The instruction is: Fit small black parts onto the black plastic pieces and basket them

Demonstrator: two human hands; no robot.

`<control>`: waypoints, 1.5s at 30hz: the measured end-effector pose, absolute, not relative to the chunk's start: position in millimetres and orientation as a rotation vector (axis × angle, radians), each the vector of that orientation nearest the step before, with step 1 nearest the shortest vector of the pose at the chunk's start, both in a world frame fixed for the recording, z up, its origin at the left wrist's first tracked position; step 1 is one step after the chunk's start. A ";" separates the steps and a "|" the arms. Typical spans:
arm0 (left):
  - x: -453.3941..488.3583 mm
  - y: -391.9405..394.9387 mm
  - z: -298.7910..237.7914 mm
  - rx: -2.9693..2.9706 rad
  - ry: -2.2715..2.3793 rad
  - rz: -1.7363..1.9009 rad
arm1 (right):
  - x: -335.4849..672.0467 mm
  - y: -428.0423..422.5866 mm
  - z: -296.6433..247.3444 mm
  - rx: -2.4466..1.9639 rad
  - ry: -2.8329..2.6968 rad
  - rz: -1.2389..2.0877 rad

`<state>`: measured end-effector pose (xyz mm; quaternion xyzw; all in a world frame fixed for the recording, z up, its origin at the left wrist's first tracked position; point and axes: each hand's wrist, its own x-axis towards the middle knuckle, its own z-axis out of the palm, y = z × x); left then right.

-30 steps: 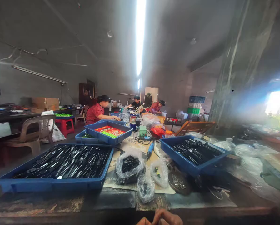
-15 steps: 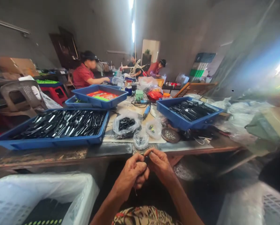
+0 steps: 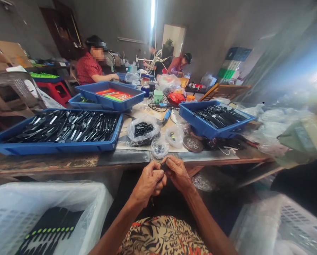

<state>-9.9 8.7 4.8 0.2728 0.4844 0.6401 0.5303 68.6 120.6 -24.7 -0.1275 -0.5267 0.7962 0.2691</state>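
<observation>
Small black part (image 3: 163, 165) is pinched between my hands, just above the near edge of the worn wooden workbench (image 3: 55, 161); it is too small on my feed to tell what it is. The thumb and forefinger of my right hand (image 3: 178, 173) press on it from the right, while the fingers of my left hand (image 3: 149, 182) curl in tight around it from the other side. Across the bench, a blue tray (image 3: 52, 148) on the left and another (image 3: 201, 129) on the right hold heaps of slim black-and-silver pieces. Between them lie a clear plastic bag of black parts (image 3: 142, 131), a small knotted bag (image 3: 160, 148), a round dish of tiny metal pieces (image 3: 192, 143), a blue-handled electric driver (image 3: 166, 117) and a green box (image 3: 157, 96). Below the bench, a plastic-lined white crate (image 3: 41, 212) stands to my left, with black pieces inside. Farther down the dim concrete room, a co-worker in a red checked shirt (image 3: 91, 67) sits at the bench under a fluorescent tube (image 3: 152, 14), and a red stool (image 3: 55, 92) and plastic chair (image 3: 12, 88) stand nearby.
</observation>
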 end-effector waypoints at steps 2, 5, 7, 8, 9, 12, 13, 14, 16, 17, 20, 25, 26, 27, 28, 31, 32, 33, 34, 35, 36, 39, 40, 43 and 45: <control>-10.4 9.4 3.7 0.630 1.160 1.529 | 67.1 119.6 -27.6 -0.339 -1.407 2.153; -10.8 10.1 2.1 0.603 1.159 1.531 | 65.3 117.6 -32.6 -0.339 -1.381 2.181; -11.3 9.8 1.2 0.587 1.147 1.532 | 64.2 116.4 -35.9 -0.340 -1.365 2.197; -11.6 9.4 0.7 0.580 1.143 1.534 | 63.6 115.9 -37.4 -0.336 -1.360 2.204; -12.0 8.8 0.2 0.576 1.140 1.536 | 62.8 115.4 -38.8 -0.327 -1.357 2.213; -13.4 7.2 -1.4 0.570 1.132 1.540 | 60.5 113.5 -42.1 -0.302 -1.361 2.235; -13.8 6.9 -2.1 0.567 1.128 1.541 | 59.8 112.7 -43.0 -0.305 -1.356 2.234; -14.0 6.8 -2.8 0.560 1.126 1.543 | 59.1 111.9 -43.9 -0.313 -1.345 2.231; -14.0 7.2 -4.2 0.546 1.124 1.551 | 58.2 110.2 -45.6 -0.335 -1.313 2.222; -13.8 7.6 -4.8 0.542 1.123 1.556 | 57.9 109.4 -46.5 -0.346 -1.300 2.216; -13.2 8.7 -5.5 0.524 1.123 1.564 | 57.4 107.9 -49.0 -0.366 -1.283 2.204; -14.7 10.3 -7.5 0.480 1.143 1.552 | 56.0 107.6 -51.2 -0.388 -1.287 2.188; -15.3 10.7 -8.4 0.481 1.141 1.554 | 55.6 107.6 -51.3 -0.388 -1.292 2.180; -15.9 11.1 -9.4 0.483 1.135 1.560 | 55.2 107.6 -51.4 -0.385 -1.299 2.174; -16.4 11.5 -10.4 0.485 1.126 1.565 | 54.7 107.6 -51.4 -0.383 -1.309 2.170; -16.7 12.6 -12.2 0.469 1.109 1.582 | 53.5 107.4 -51.1 -0.382 -1.318 2.171; -16.4 12.7 -12.3 0.462 1.106 1.587 | 53.3 107.3 -50.9 -0.384 -1.317 2.173; -15.9 12.7 -12.2 0.458 1.103 1.590 | 53.3 107.3 -50.5 -0.385 -1.315 2.174; -15.3 12.6 -12.0 0.456 1.099 1.591 | 53.4 107.2 -50.0 -0.384 -1.316 2.174; -14.7 12.4 -11.6 0.458 1.094 1.593 | 53.7 107.2 -49.3 -0.381 -1.320 2.175; -14.2 12.2 -11.4 0.462 1.088 1.594 | 54.0 107.3 -48.6 -0.377 -1.326 2.178; -13.6 12.9 -11.8 0.469 1.069 1.603 | 54.6 108.0 -46.1 -0.370 -1.336 2.179; -13.8 13.8 -12.3 0.469 1.064 1.605 | 54.5 108.7 -45.4 -0.374 -1.339 2.179; -15.4 17.8 -12.5 0.479 1.039 1.605 | 52.9 111.9 -43.7 -0.405 -1.329 2.162; -16.4 19.6 -9.8 0.489 1.022 1.612 | 51.5 113.8 -41.9 -0.422 -1.316 2.145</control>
